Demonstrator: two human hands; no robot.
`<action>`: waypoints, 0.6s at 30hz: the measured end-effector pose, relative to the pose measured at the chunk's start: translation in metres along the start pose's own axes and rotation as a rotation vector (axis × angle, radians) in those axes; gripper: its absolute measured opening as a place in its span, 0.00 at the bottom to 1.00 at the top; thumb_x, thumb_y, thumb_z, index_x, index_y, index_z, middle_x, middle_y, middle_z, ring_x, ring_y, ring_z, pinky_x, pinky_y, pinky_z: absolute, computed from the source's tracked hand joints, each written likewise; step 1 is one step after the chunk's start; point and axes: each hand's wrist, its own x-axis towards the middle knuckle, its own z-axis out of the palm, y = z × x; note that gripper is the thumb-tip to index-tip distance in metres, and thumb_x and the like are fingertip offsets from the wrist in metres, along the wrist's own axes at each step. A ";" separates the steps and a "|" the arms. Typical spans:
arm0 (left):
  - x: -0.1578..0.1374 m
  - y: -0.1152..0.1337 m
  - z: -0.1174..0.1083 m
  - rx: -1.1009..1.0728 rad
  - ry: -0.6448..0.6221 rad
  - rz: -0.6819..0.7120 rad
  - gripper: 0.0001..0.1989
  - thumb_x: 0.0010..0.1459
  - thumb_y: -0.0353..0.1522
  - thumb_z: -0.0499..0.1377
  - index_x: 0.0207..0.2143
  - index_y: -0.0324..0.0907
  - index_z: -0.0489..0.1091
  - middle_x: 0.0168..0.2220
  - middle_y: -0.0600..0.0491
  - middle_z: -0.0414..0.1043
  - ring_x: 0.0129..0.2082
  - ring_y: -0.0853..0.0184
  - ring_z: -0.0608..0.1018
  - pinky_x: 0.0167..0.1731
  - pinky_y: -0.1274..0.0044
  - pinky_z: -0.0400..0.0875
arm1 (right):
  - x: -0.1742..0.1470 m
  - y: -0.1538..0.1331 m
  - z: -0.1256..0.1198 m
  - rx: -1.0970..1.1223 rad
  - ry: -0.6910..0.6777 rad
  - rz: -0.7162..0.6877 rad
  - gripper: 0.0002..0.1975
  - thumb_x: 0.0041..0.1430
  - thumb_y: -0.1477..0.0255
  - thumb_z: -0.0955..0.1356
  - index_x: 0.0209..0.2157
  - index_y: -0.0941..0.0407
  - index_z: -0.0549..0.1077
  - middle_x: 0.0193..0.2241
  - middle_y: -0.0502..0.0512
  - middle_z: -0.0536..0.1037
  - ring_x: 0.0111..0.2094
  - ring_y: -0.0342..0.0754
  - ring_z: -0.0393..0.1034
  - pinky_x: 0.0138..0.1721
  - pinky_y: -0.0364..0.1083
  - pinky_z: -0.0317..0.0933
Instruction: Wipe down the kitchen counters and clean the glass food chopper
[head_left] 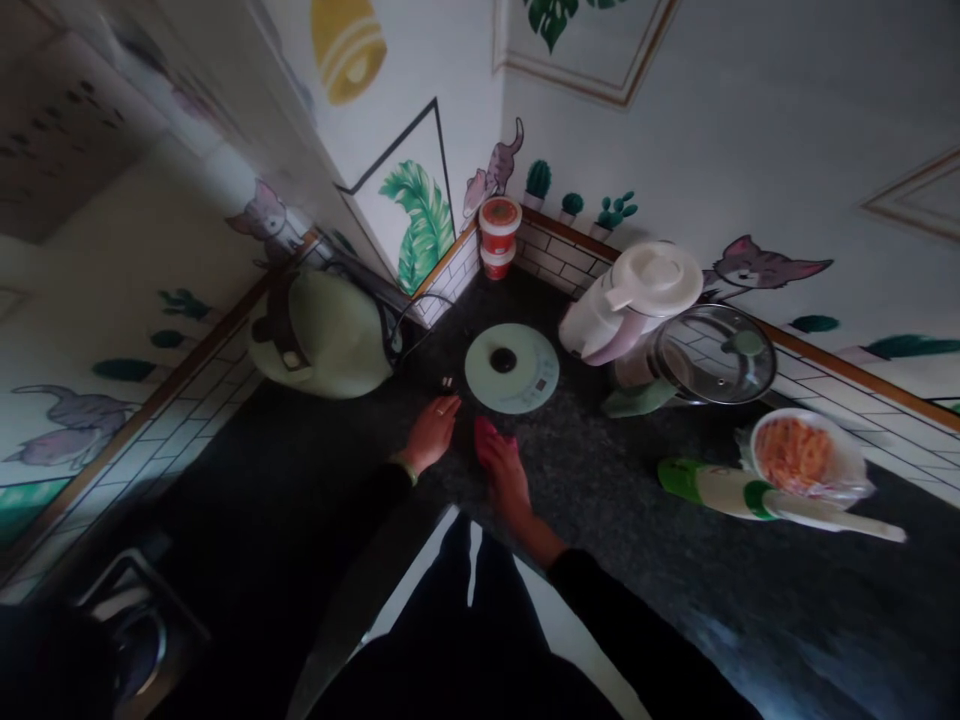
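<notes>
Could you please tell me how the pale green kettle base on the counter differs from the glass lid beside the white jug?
The kettle base lies flat on the dark counter; the glass lid stands tilted. The kettle base is opaque pale green with a dark centre; the glass lid is see-through with a metal rim. Both are round.

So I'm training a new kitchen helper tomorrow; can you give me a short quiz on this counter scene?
1. True or false: the glass lid lies flat on the counter.
2. What does the right hand press on the counter: A a pink cloth, B a spoon, C a cup?
3. What stands in the far corner, one on the other?

Key:
1. False; it leans tilted beside the white jug.
2. A.
3. Two red tubs.

The left hand rests empty near the round scale.
</notes>
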 end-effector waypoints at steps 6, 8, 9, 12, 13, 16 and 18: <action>0.054 -0.019 -0.028 -0.049 0.060 -0.186 0.27 0.65 0.27 0.51 0.65 0.31 0.66 0.67 0.36 0.65 0.70 0.52 0.64 0.71 0.62 0.55 | 0.086 -0.026 0.043 0.157 -0.163 -0.009 0.18 0.65 0.78 0.62 0.52 0.57 0.78 0.65 0.64 0.70 0.70 0.56 0.58 0.72 0.64 0.46; 0.066 -0.022 -0.038 -0.112 0.100 -0.243 0.26 0.63 0.27 0.54 0.63 0.31 0.68 0.66 0.35 0.66 0.70 0.50 0.64 0.71 0.60 0.54 | 0.080 -0.034 0.036 0.250 -0.240 -0.050 0.15 0.64 0.80 0.63 0.44 0.54 0.80 0.57 0.61 0.77 0.63 0.54 0.67 0.67 0.61 0.56; 0.069 -0.022 -0.040 -0.169 0.120 -0.272 0.24 0.62 0.27 0.55 0.61 0.33 0.70 0.65 0.36 0.67 0.69 0.50 0.65 0.71 0.60 0.55 | 0.071 -0.036 0.028 0.309 -0.280 -0.066 0.15 0.63 0.80 0.63 0.42 0.53 0.79 0.53 0.59 0.80 0.58 0.52 0.71 0.64 0.58 0.61; 0.069 -0.014 -0.036 -0.494 0.168 -0.432 0.16 0.61 0.28 0.60 0.50 0.40 0.77 0.58 0.40 0.75 0.66 0.52 0.69 0.70 0.59 0.57 | 0.054 -0.034 -0.011 0.440 -0.230 0.018 0.13 0.64 0.78 0.63 0.43 0.51 0.78 0.46 0.56 0.82 0.49 0.50 0.76 0.55 0.53 0.68; 0.067 -0.009 -0.031 -0.605 0.169 -0.492 0.13 0.61 0.29 0.60 0.47 0.41 0.78 0.54 0.41 0.78 0.62 0.53 0.73 0.69 0.59 0.61 | 0.057 -0.029 -0.027 0.437 -0.146 0.080 0.13 0.65 0.77 0.63 0.43 0.51 0.77 0.46 0.56 0.81 0.48 0.50 0.76 0.53 0.52 0.68; 0.064 0.012 -0.009 -0.817 0.120 -0.602 0.13 0.64 0.30 0.57 0.49 0.41 0.77 0.40 0.46 0.82 0.45 0.59 0.82 0.55 0.60 0.76 | 0.097 0.000 -0.073 0.245 0.117 0.212 0.11 0.64 0.75 0.64 0.44 0.53 0.76 0.48 0.58 0.80 0.50 0.53 0.73 0.53 0.53 0.66; 0.065 0.025 0.004 -0.898 0.087 -0.625 0.15 0.66 0.31 0.55 0.52 0.39 0.75 0.35 0.48 0.81 0.36 0.64 0.82 0.46 0.64 0.81 | 0.134 0.023 -0.091 0.056 0.182 0.245 0.11 0.62 0.76 0.65 0.44 0.56 0.76 0.50 0.62 0.79 0.53 0.56 0.71 0.57 0.57 0.61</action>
